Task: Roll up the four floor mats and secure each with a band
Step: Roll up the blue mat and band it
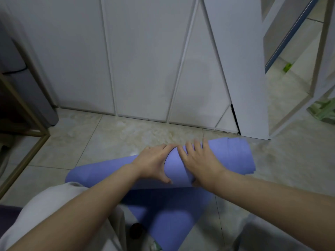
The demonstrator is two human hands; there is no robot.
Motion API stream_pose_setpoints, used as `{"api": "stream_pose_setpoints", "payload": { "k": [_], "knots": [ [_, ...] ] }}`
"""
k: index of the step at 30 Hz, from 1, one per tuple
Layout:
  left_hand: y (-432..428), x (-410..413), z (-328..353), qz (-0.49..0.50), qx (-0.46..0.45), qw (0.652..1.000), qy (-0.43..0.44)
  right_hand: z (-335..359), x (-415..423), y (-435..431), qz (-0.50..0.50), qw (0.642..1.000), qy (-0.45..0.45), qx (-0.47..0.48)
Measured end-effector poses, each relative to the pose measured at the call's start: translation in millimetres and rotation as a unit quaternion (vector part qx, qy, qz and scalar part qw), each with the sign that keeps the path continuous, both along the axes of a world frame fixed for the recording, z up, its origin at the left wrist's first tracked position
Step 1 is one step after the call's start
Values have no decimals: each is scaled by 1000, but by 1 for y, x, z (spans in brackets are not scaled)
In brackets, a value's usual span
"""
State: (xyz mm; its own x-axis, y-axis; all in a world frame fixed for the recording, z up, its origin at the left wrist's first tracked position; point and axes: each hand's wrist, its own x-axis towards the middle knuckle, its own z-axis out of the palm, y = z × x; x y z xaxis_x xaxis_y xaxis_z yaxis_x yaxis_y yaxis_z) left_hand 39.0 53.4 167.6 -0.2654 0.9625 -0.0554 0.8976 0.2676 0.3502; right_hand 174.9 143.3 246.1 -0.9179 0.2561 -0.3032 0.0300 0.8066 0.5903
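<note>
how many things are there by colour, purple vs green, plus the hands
purple: 2, the purple mat roll and the flat purple sheet under it (same mat or not, cannot tell)
green: 2, the bright green piece and the pale green object
hands: 2, left hand and right hand, both on the roll
total: 6

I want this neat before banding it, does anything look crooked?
Yes. The roll is uneven at its right end: the layers step out past each other instead of lying flush, so it looks wound askew. The left hand and right hand grip its middle.
</note>
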Motion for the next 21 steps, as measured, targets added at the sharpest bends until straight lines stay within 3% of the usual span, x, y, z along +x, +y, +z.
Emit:
{"api": "stream_pose_setpoints", "payload": {
  "k": [9, 16, 21],
  "knots": [
    [-7, -4, -3, -9, -4, 998, -59, 8, -22, 10, -55, 994, -8, -99],
    [-9, 18, -13, -6, -2, 999, 37, 24, -38, 21, -226, 944, -57, -233],
    [-5, 22, -9, -7, 27, 998, 57, 28, -39, 31, -261, 924, -84, -268]
  ]
}}
